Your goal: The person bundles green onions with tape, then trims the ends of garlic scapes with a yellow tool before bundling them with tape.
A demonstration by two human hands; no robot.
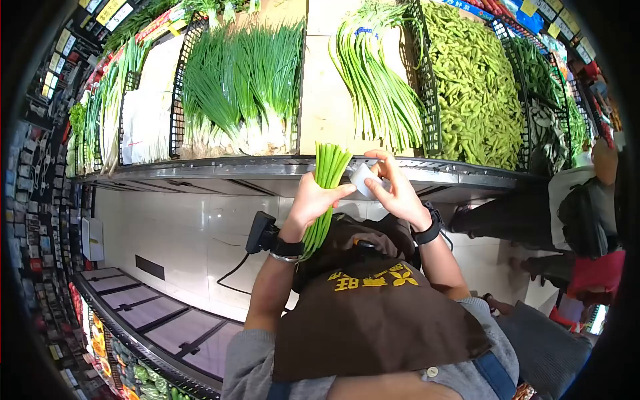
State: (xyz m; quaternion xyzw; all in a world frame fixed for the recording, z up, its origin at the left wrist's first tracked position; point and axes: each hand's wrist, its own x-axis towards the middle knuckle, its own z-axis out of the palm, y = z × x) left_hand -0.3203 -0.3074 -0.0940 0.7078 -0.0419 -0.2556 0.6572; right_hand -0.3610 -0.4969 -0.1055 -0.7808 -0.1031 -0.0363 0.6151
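Note:
My left hand [313,200] is wrapped round a bunch of garlic scapes [330,167], long green stems with their cut ends up and the rest hanging down past my wrist. In my right hand [399,187], thumb and fingers hold a small white roll of tape [365,179] close beside the bunch. Both hands are over the front edge of the display shelf [267,165]. Behind them, more long green stems [383,87], banded with blue near the top, lie on cardboard [327,100].
Green onions [247,87] fill the section to the left, and green soybean pods [473,87] the crate to the right. Black crate walls [427,80] divide them. Other people [580,213] stand at the right. A second produce shelf [147,333] runs along the lower left.

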